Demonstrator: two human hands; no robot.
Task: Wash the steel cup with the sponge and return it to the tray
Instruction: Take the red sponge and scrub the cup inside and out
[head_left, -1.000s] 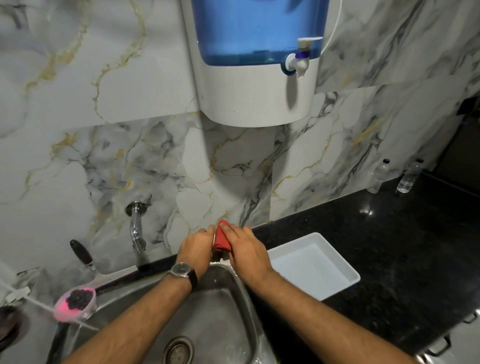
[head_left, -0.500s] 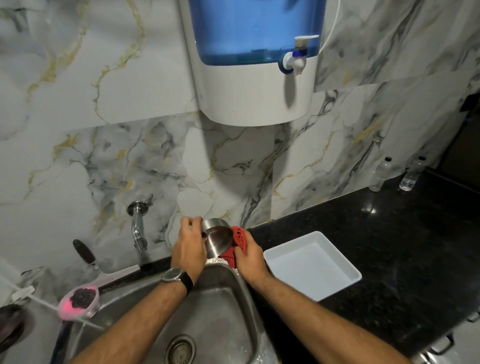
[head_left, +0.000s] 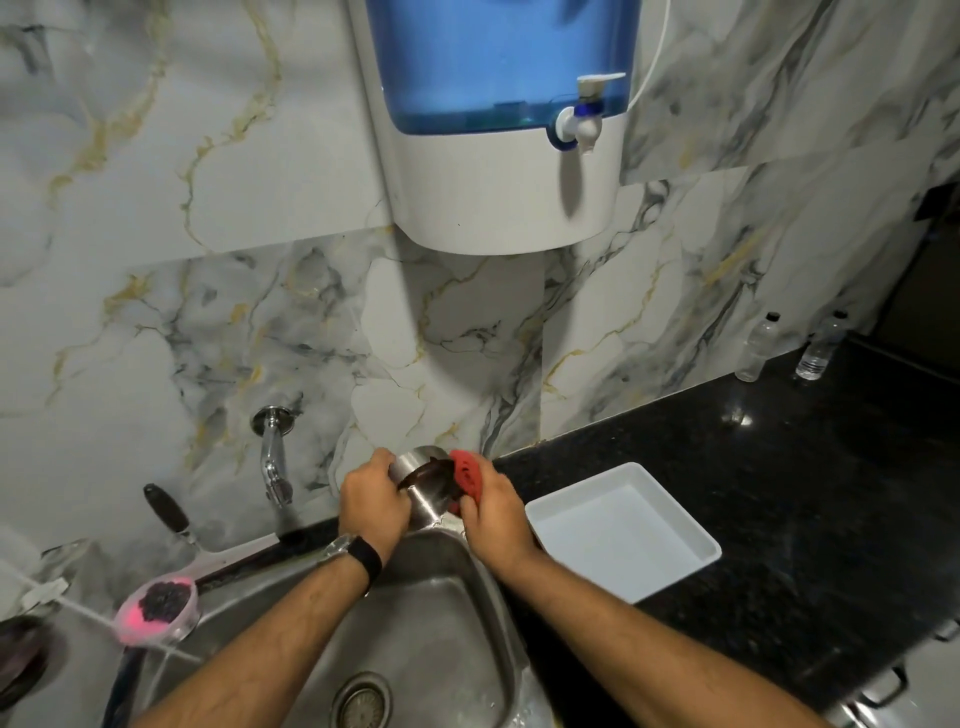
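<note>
- Nearest to us, at 6 o'clock: steel sink (head_left: 457, 613), drain (head_left: 362, 701) at the bottom edge, basin looks wet.
- Our two bare forearms come up from the bottom corners and meet over the sink's far rim, near centre.
- Left hand (head_left: 373, 501), watch (head_left: 358, 556) with dark strap on its wrist, fingers clamped round the steel cup (head_left: 423, 486).
- Cup is tilted, mouth facing up and toward 12 o'clock, held above the sink's back edge, not in the tray.
- Right hand (head_left: 493, 506) closed on the red sponge (head_left: 467, 475); sponge pressed against the cup's right side by the rim.
- At 3 o'clock from the hands: white tray (head_left: 691, 525) on the black counter (head_left: 779, 493), just beside the sink; we see nothing in it.
- At 9 o'clock, left of the sink: pink dish (head_left: 156, 613) with a dark scrubber in it; a black-handled tool (head_left: 166, 506) leans behind it.
- Beyond the left hand, at 10 o'clock: chrome wall tap (head_left: 272, 457); we cannot tell if water runs.
- Far right at 2 o'clock: two clear plastic bottles (head_left: 756, 348) standing on the counter against the wall, near each other.
- Farthest, at 12 o'clock: water purifier (head_left: 498, 197) on the marble wall (head_left: 156, 208), blue tank on top, white spout on its right.
</note>
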